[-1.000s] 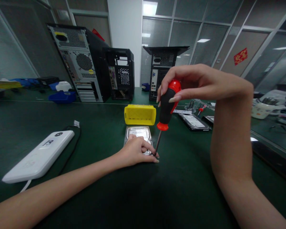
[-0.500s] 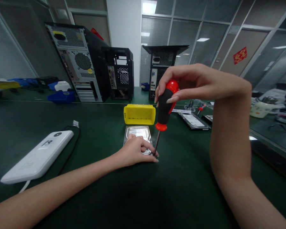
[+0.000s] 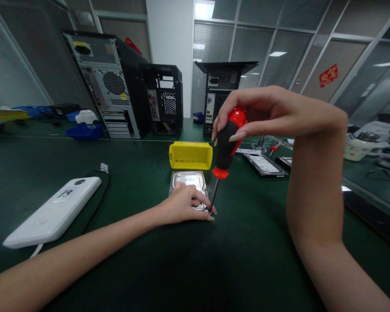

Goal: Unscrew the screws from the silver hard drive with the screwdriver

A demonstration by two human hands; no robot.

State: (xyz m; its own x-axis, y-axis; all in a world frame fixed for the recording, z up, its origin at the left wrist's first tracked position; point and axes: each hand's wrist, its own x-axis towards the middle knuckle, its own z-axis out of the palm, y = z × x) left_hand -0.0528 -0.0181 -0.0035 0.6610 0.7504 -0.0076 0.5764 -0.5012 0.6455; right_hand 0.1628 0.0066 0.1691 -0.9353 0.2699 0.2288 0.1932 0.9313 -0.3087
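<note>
My right hand (image 3: 269, 110) is up above the bench (image 3: 247, 260), fingers (image 3: 238, 135) pinched around the black-and-red handle of the screwdriver (image 3: 225, 145). The tool stands nearly upright, its long axis leaning slightly so the handle sits up and to the right of the tip. The thin shaft runs down and left to the near right corner of the hard drive (image 3: 189, 181).

That drive lies flat on the bench, straight ahead of me, its long axis pointing away toward the yellow bin (image 3: 190, 156) just behind it. My left hand (image 3: 183, 207) rests on the drive's near end, palm down, fingers (image 3: 201, 200) spread and pressing on the lid rather than closed around anything. The fingertips lie right beside the screwdriver tip, close enough that I cannot tell whether they touch the shaft. The tip itself is partly hidden by those fingers, so I think it is seated in a corner screw, but the view does not settle it.

So the left hand is the nearer one to the drive, in contact with it; the right reaches it only through the tool, from directly above.

Off to my left lies a white device (image 3: 53, 212) with a black cable. To the right are more bare drives (image 3: 264, 164), and computer towers (image 3: 107, 86) stand along the far edge.
</note>
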